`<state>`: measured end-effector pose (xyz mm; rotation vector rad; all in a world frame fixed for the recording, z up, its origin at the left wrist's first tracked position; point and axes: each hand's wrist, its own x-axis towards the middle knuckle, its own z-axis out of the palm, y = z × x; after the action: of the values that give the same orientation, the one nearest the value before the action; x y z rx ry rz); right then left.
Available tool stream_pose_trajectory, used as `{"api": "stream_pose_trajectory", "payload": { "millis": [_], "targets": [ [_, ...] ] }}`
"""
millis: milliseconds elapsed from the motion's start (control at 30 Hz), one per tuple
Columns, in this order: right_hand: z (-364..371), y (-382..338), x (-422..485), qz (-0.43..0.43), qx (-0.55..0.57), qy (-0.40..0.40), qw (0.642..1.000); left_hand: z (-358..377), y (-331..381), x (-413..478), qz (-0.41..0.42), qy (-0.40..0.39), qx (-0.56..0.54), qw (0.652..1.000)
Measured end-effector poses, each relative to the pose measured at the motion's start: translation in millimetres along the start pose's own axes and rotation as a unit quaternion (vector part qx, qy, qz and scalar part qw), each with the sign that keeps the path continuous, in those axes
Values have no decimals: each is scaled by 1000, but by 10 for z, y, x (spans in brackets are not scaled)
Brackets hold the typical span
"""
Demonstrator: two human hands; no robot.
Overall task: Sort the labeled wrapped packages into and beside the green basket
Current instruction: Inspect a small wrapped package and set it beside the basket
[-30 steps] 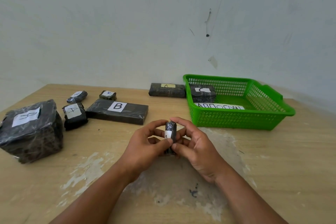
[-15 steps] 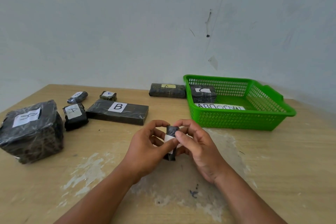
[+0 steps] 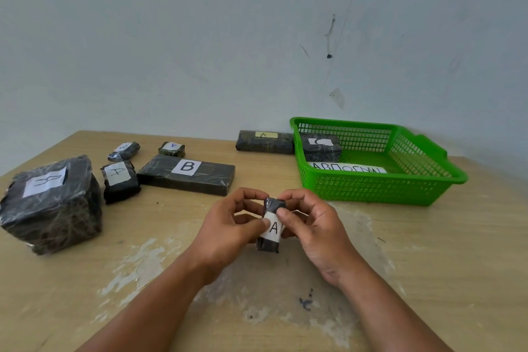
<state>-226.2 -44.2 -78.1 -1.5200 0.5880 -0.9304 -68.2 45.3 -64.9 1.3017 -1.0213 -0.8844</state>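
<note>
Lower centre of the frame: both forearms reach in from the bottom edge and meet over a worn, pale patch of the wooden table (image 3: 428, 266). The left hand (image 3: 228, 226) and right hand (image 3: 311, 231) both have their fingers curled round the held package (image 3: 271, 233), a small dark wrapped bundle standing roughly upright between them. Both thumbs press on its near face, index fingers arch over its top. Its white label faces the camera and reads A. Whether its lower end touches the table, I cannot tell.

Left edge, mid-height: a big block (image 3: 54, 208) in dark wrap, white label on top, letter unclear. Just right of it, a squat package (image 3: 120, 180) marked A. Next right, the flat B package (image 3: 185, 174) lies on the table.

Behind those, two small ones: a rounded package (image 3: 124, 150), label hard to read, and a little square package (image 3: 171, 148), marked A.

Right of centre: the green basket (image 3: 371, 188), mesh-walled. Inside, at its far left corner, the C package (image 3: 321, 147); on its floor a paper strip (image 3: 347, 168) with hand lettering. Just outside its left wall lies a long package (image 3: 264, 141), with a yellow label A.

Beyond, a pale scuffed wall (image 3: 200, 37).
</note>
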Motion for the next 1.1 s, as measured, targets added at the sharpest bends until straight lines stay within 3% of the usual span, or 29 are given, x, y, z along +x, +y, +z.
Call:
{"api": "stream_pose_trajectory", "payload": {
  "millis": [533,667,800,1100],
  "targets": [
    [10,53,-5,-6,-11,-3,1000,49,54,-4,-11,41,-29,999],
    [65,70,-52,-30,-150,20,988,54,52,-1,-11,92,-26,995],
    [171,112,-146,-53,-245,-10,968,5,68,33,-18,156,-61,986],
    [303,90,-131,-106,-387,64,914,0,59,23,-37,156,-77,984]
  ]
}}
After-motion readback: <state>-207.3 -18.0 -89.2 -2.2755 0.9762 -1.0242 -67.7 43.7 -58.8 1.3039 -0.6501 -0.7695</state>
